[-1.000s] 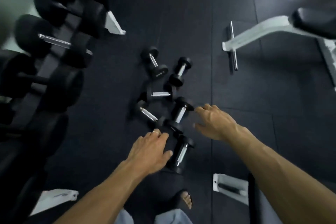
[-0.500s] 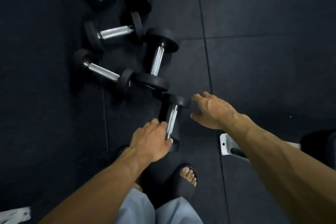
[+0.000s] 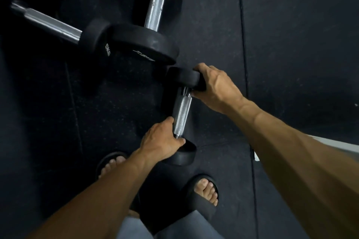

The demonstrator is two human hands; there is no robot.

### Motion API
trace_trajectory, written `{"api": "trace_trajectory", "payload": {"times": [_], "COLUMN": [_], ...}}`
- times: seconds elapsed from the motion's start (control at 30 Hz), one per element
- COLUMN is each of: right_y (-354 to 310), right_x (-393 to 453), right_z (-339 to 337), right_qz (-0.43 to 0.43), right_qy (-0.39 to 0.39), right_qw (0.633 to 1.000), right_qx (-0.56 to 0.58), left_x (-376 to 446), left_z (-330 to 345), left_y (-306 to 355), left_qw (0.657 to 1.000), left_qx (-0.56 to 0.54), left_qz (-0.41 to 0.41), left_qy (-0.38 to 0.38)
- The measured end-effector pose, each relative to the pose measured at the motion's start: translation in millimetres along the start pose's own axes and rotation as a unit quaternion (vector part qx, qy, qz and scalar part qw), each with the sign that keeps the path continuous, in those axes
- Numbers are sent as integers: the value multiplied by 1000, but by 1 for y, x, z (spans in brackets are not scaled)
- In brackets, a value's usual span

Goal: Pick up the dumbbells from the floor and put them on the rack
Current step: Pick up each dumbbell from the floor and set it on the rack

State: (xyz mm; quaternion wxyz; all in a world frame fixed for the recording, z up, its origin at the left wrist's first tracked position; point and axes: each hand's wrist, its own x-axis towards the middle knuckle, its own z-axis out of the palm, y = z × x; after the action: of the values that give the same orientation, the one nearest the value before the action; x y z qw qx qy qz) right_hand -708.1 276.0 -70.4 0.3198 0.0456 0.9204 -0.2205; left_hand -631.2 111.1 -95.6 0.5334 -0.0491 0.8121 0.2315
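Where half a second before both hands had only hovered, the left hand (image 3: pixel 160 140) now closed its grip on the nearest dumbbell (image 3: pixel 181 116) at its near end and the right hand (image 3: pixel 214 88) clasped the far head, the weight apparently on the floor (image 3: pixel 291 44), ready to lift.

I see my left hand (image 3: pixel 162 138) wrapped on the near end of the small dumbbell (image 3: pixel 182 114) handle, my right hand (image 3: pixel 213 87) gripping its far head. Just beyond that head lie two larger dumbbells (image 3: pixel 143 42) on the floor mat (image 3: pixel 291 44).
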Motion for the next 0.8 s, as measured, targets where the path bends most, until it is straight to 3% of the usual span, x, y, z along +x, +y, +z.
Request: {"api": "trace_trajectory", "payload": {"times": [0.13,0.37,0.57,0.8], "right_y": [5,-12,-55,-136], "right_x": [0,-13,-50,-104], "right_z": [1,-4,-37,-124], "right_qz": [-28,-18,-36,-105], "right_qy": [16,14,23,55], "right_qw": [999,999,997,992], "right_qx": [4,29,59,40], "left_x": [9,-14,-77,-185], "left_z": [3,-14,-54,-123], "left_y": [-1,-9,-16,-5], "left_qw": [998,999,999,997], "left_qx": [-59,-31,-6,-23], "left_qz": [-24,-35,-19,12], "left_qy": [-6,10,32,70]}}
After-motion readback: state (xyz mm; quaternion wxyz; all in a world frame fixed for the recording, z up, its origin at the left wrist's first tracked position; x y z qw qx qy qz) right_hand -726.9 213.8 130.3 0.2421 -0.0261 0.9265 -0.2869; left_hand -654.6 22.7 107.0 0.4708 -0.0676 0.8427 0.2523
